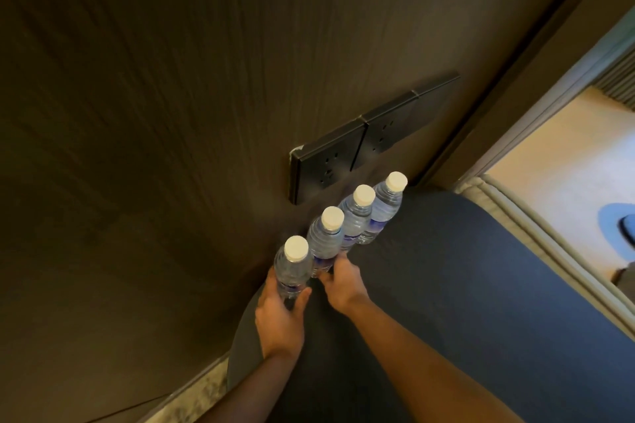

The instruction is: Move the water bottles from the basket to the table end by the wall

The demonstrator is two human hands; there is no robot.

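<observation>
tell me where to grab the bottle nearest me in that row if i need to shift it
Grip the nearest bottle around its ribbed mid-body, as the left hand does now, coming from the open left side. It stands upright, its white cap is small, and the second bottle, with the right hand at its base, sits close on its right, so that side looks crowded.

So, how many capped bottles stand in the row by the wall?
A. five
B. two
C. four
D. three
C: four white caps show in one row along the wall, and the left hand grips the nearest bottle.
</observation>
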